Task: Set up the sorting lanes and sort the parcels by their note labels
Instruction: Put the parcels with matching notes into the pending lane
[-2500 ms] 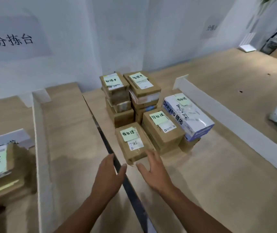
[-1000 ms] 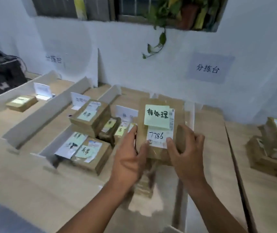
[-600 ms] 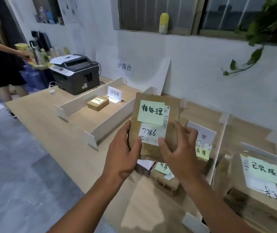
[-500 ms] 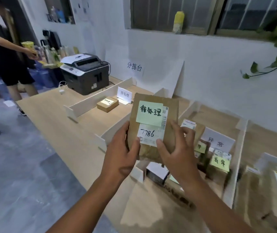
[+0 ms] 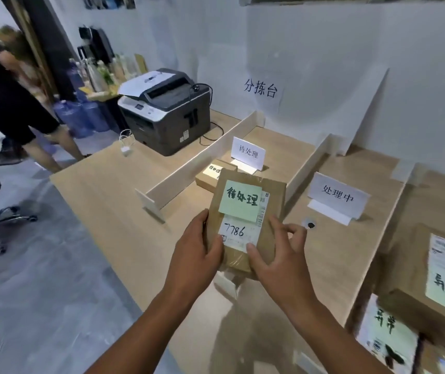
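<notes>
I hold a brown parcel (image 5: pixel 275 201) upright in front of me; it bears a green note reading 待处理 and a white label with 7786. My left hand (image 5: pixel 197 255) grips its left edge and my right hand (image 5: pixel 278 255) grips its lower right corner. Behind it lies the lane marked by a white sign 待处理 (image 5: pixel 248 153), between two white dividers (image 5: pixel 197 163). One small brown parcel (image 5: pixel 210 176) with a pale note lies in that lane. To the right is the lane with the sign 处理中 (image 5: pixel 337 197).
Brown parcels (image 5: pixel 431 287) with 异常 notes sit at the right edge. A grey printer (image 5: pixel 167 109) stands at the table's far left corner. A person in dark clothes (image 5: pixel 5 98) stands left, beside water bottles and a chair base. The wall carries a 分拣台 sign.
I picked the parcel from the stack on the right, lifted it in both hands and turned left along the lanes; the 待处理 lane is now straight ahead.
</notes>
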`<state>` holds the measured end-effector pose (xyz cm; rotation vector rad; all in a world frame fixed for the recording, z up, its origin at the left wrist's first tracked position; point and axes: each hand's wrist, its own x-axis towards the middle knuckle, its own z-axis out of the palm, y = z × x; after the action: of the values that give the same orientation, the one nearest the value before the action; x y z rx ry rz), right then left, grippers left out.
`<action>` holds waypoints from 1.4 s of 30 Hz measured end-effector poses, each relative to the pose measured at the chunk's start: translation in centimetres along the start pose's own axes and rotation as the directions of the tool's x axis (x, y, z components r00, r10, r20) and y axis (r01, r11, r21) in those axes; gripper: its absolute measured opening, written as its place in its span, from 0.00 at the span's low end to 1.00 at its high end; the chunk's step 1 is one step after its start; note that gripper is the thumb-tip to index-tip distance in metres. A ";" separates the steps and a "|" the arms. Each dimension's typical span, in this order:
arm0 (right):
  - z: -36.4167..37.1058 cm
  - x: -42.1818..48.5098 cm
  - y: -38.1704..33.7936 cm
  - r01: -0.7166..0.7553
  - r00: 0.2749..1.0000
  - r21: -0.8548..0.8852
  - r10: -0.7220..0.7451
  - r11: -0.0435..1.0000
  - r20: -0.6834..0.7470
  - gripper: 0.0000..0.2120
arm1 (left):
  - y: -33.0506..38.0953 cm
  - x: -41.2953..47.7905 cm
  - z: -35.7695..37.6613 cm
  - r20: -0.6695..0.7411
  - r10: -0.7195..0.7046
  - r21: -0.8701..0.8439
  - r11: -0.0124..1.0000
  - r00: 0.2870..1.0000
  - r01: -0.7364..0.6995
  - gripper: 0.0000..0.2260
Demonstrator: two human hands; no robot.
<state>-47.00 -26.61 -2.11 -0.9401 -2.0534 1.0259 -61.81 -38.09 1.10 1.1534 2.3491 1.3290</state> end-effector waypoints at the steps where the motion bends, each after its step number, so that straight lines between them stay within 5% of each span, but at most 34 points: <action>1: 1.1 0.9 0.2 -0.027 1.000 -0.002 0.027 1.000 0.004 0.32 | -0.9 1.2 0.1 0.015 -0.009 0.004 1.000 1.000 0.009 0.19; 17: 24.8 25.8 5.8 -0.311 0.950 -0.153 0.304 0.938 -0.069 0.34 | -20.6 33.5 1.8 0.270 -0.030 0.012 1.000 0.962 0.028 0.23; 27: 33.2 37.6 13.0 -0.420 0.903 -0.257 0.430 0.870 -0.019 0.32 | -29.9 46.3 8.4 0.361 -0.111 0.046 0.994 0.926 0.102 0.25; 36: 32.1 37.0 13.6 -0.415 0.908 -0.283 0.415 0.865 -0.065 0.32 | -30.0 46.6 9.4 0.399 -0.137 0.240 0.970 0.907 0.041 0.25; 42: 22.5 34.1 8.4 -0.316 0.948 -0.380 0.274 0.869 -0.162 0.30 | -23.0 43.3 6.8 0.417 0.121 0.107 0.978 0.901 -0.181 0.22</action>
<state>-80.30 -3.67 -12.28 -1.5277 -2.1141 0.6866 -99.65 -9.42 -12.95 1.5156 2.1051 0.8567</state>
